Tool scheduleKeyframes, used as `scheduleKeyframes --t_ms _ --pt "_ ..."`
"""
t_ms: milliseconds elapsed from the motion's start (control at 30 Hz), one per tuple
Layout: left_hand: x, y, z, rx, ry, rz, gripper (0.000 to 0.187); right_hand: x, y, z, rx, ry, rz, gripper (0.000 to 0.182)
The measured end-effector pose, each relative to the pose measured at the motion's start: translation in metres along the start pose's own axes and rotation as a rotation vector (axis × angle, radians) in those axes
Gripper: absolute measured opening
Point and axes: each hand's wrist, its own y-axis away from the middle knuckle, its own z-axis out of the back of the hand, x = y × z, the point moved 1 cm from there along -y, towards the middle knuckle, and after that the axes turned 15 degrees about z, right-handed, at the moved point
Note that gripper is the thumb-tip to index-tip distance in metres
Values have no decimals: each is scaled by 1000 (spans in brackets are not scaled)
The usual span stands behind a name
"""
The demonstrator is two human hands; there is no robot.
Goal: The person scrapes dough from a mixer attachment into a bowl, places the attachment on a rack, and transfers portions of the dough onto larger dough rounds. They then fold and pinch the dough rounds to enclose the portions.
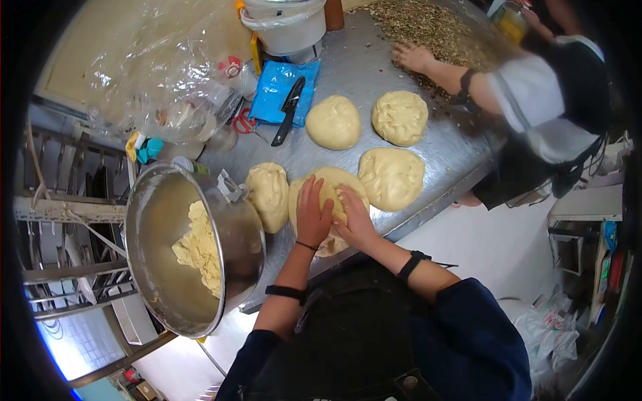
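Observation:
Both palms lie on a pale round of dough (336, 174) at the near edge of the metal table. My left hand (313, 212) rests flat on its left side, fingers stretched away from me. On its right side, my right hand (355, 217) also lies with fingers extended, angled toward the left one. The dough's near part is partly hidden by my hands. Close around it sit another dough ball (267, 196) on the left, a wide soft one (392, 179) on the right, and two more behind, one smooth (333, 122) and one wrinkled (400, 118).
A big steel mixing bowl (175, 314) with a dough lump (200, 250) stands tilted at left. Behind lie a black knife (290, 110), a blue packet (269, 80) and red-handled scissors (244, 121). A co-worker's hand (412, 57) touches a loose chopped heap (428, 30).

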Motion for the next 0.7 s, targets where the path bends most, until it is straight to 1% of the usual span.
scheduleKeyframes --t_ms 67,133,167,233,267,333,433,467,500,533,567,600,633,667,700 --pt "14 -5 -10 -22 13 21 34 -4 -7 -8 21 -18 -19 57" --pt "25 -1 -8 -36 148 103 28 -8 -13 -15 47 -39 -40 54" --pt "30 2 -8 -31 147 108 28 -9 -15 -18 68 -25 -20 52" --pt "32 9 -6 -119 49 73 25 -11 -17 -23 96 -19 -8 50" --pt "34 10 -7 -117 47 81 25 -11 -18 -25 104 22 5 51" --pt "34 10 -8 -187 32 60 24 -11 -20 -26 120 62 27 51" --pt "37 6 -10 -188 32 74 24 -15 -28 -23 133 91 37 52" --pt "38 5 -9 -203 36 58 24 -14 -28 -23 156 55 6 52" --pt "43 7 -10 -149 48 83 27 -15 -27 -23 179 19 -25 53" --pt "42 7 -7 -97 59 107 30 -20 -25 -24 171 26 -4 53" --pt "41 9 -5 -113 60 92 30 -28 -22 -24 207 -123 -65 54" --pt "35 11 -3 -127 142 103 35 -34 -22 -22 247 -273 -127 56" --pt "31 13 1 -139 224 118 42 -31 -30 -11 250 -272 -111 56" --pt "28 15 8 -125 116 39 53 -27 -34 2 266 -216 -116 58" --pt "19 18 17 -131 114 47 53 -18 -39 17 285 -163 -126 60"
